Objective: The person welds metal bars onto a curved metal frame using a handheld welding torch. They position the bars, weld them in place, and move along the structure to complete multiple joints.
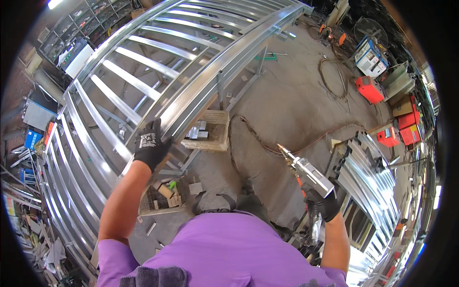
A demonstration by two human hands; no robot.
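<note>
My left hand [152, 145], in a black glove, rests on the near rail of a large shiny metal frame [198, 103] with many parallel slats. Its fingers look spread, with the fingertips against the rail. In my black-gloved right hand [326, 204] is a welding gun [311, 174] with a silver body and a pointed copper-coloured tip. The tip points up and left, away from the frame, over the floor. My right fingers are wrapped round the grip, partly hidden by the gun's body.
Under the frame's edge stands a box [210, 134] with metal pieces on it. A wire basket [162, 198] with scraps sits below my left hand. A cable [267, 147] crosses the floor. Stacked metal profiles [368, 177] lie at right, beyond them red cases [369, 90] and a fan [370, 32].
</note>
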